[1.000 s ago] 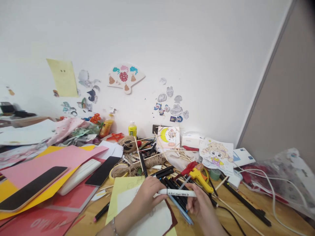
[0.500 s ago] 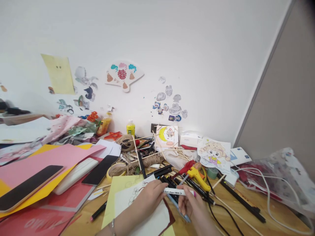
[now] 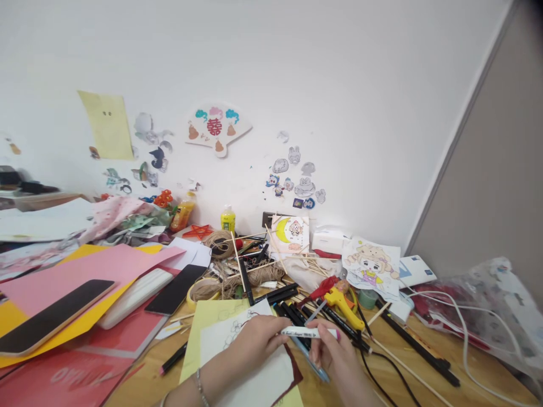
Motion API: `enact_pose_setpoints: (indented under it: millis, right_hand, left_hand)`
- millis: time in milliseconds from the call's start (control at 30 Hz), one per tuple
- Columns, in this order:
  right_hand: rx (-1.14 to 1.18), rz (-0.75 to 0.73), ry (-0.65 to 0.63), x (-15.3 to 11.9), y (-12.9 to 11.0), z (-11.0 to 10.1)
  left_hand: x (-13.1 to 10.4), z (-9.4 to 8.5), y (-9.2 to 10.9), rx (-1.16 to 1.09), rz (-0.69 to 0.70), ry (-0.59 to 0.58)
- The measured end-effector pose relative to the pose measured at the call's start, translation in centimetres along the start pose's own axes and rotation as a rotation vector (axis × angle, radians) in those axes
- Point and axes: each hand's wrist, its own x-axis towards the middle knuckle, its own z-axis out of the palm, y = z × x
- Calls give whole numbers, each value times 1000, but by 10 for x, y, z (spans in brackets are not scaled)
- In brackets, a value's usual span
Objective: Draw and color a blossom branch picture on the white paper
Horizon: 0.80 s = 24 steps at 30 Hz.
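Between my two hands lies a white marker (image 3: 307, 332) with a magenta end on the right, held level above the papers. My left hand (image 3: 263, 338) pinches its left end, hiding the tip there. The fingers of my right hand (image 3: 328, 345) are closed around the magenta end. Under my left hand is a white sheet (image 3: 250, 373) with a line drawing of flowers (image 3: 232, 332), partly covered by the wrist. A yellow sheet (image 3: 192, 345) lies beneath it, and a dark red edge (image 3: 296, 370) shows at the lower right.
Several black markers (image 3: 275, 295) crowd behind my hands, beside a yellow glue gun (image 3: 344, 308) with a black cable. One black marker (image 3: 173, 358) lies left of the sheets. Two phones (image 3: 178, 289) and coloured paper (image 3: 93, 277) cover the left. A white cable (image 3: 464, 333) loops at right.
The whole view has shifted slightly to the right and up in the picture. Both hands keep hold of the marker, with almost no change in their position.
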Motion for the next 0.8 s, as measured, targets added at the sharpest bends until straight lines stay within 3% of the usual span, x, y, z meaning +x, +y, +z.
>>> enact_pose_setpoints:
  millis: [200, 333, 533, 633, 700, 800]
  right_hand:
    - [-5, 51, -83, 1, 3, -2]
    - [-70, 65, -156, -1, 5, -2]
    - [-48, -8, -33, 3, -1, -11]
    - [-181, -43, -16, 1, -2, -13]
    - [-358, -106, -103, -4, -3, -11]
    - [-664, -236, -332, -14, -3, -4]
  left_hand:
    - [1, -3, 9, -90, -7, -27]
    - [1, -14, 4, -10, -7, -106]
    - [-5, -45, -35, 425, -470, -43]
    - [-10, -50, -46, 502, -546, -42]
    - [-12, -48, -45, 497, -550, -65]
    - [-12, -46, -39, 445, -566, -87]
